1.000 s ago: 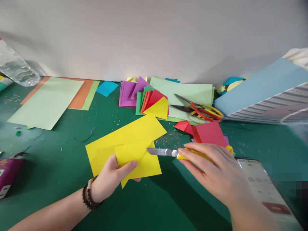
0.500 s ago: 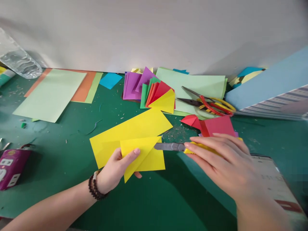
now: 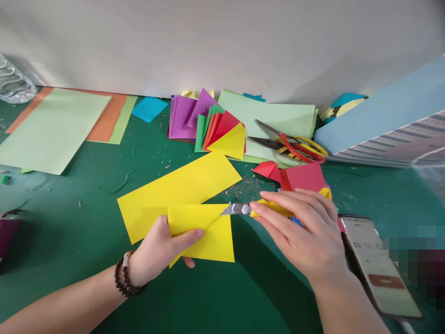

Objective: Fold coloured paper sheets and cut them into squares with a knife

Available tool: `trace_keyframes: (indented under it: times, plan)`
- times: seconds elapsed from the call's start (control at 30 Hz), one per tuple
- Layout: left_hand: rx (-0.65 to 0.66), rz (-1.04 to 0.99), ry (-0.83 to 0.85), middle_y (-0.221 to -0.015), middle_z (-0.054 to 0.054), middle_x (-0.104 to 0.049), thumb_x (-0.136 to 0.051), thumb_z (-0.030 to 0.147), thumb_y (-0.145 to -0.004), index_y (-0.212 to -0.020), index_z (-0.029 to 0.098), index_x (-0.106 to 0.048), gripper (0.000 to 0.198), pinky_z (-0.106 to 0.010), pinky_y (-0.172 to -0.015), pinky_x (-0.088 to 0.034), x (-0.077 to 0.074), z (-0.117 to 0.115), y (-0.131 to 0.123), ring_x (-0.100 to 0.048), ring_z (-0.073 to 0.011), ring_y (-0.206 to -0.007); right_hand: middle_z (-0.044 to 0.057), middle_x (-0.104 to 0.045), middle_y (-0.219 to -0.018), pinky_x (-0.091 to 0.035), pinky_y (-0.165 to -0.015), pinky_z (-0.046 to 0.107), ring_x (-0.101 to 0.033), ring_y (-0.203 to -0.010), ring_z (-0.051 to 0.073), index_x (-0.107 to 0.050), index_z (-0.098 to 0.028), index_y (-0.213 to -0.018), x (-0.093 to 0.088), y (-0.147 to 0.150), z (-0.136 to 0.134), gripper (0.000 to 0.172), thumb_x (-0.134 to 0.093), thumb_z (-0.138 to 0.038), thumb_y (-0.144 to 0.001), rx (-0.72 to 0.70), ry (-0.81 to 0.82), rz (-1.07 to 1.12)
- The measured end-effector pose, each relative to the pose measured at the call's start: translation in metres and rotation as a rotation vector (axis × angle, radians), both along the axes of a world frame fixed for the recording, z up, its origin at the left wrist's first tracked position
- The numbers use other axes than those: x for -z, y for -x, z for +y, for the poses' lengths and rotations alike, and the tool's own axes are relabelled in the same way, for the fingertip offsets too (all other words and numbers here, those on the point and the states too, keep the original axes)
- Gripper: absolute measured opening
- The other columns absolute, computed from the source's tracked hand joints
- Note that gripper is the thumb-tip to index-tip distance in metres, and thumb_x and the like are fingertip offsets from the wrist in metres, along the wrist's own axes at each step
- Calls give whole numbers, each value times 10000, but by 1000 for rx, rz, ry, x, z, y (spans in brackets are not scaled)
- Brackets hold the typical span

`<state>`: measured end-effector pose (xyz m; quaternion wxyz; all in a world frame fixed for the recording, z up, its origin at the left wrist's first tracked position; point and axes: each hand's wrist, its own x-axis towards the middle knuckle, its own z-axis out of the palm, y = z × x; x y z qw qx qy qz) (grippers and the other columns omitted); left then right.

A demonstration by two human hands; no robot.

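Left-hand [image 3: 156, 253] grip pinches folded yellow paper [image 3: 203, 236]; right-hand [image 3: 299, 234] grip clenches a yellow utility knife [image 3: 271, 208], blade at the fold. No slit visible yet.

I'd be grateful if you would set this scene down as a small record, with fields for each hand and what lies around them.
left hand: holds a folded yellow paper between thumb and fingers
right hand: grips a yellow-handled utility knife
blade: steel, tip at the folded paper's edge
beneath: a yellow paper sheet on a green mat
nearby: scissors with red and yellow handles, fanned coloured paper squares, a smartphone
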<state>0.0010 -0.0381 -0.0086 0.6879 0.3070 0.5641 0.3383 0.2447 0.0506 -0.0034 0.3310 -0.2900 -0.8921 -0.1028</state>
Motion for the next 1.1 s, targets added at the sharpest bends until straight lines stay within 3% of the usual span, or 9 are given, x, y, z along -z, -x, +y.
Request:
trace_keyframes:
  times: [0.43, 0.77, 0.93, 1.1]
  plan:
    - [-31, -59, 60, -846, -101, -748, -729, 362, -800, -1015, 115, -692, 330, -175, -418, -543, -8, 3, -2, -719, -180, -615, 74, -719, -985, -469, -810, 398, -673, -876, 236, -688, -243, -1017, 0, -3, -1, 342, -779, -67, -738, 18, 16, -2]
    - [-27, -25, 62, -850, -80, -753, -723, 338, -800, -1057, 134, -638, 339, -190, -421, -531, -12, 5, 1, -719, -182, -621, 64, -718, -989, -461, -808, 401, -670, -872, 232, -689, -249, -1015, 0, -12, 6, 321, -774, -84, -753, 9, 25, 13]
    - [-45, -59, 21, -1010, -104, -745, -752, 367, -780, -1106, 147, -642, 408, -220, -487, -571, -8, 4, 2, -732, -205, -719, 51, -729, -972, -468, -809, 394, -676, -874, 219, -683, -253, -997, -1, -6, 3, 277, -755, -96, -780, -9, 42, 25]
    - [35, -108, -18, -962, -87, -759, -728, 415, -810, -1094, 171, -671, 379, -226, -541, -577, -7, 2, 1, -734, -205, -749, 51, -741, -976, -483, -843, 399, -683, -888, 219, -674, -241, -1010, 1, 4, -6, 279, -752, -99, -784, -26, 66, 36]
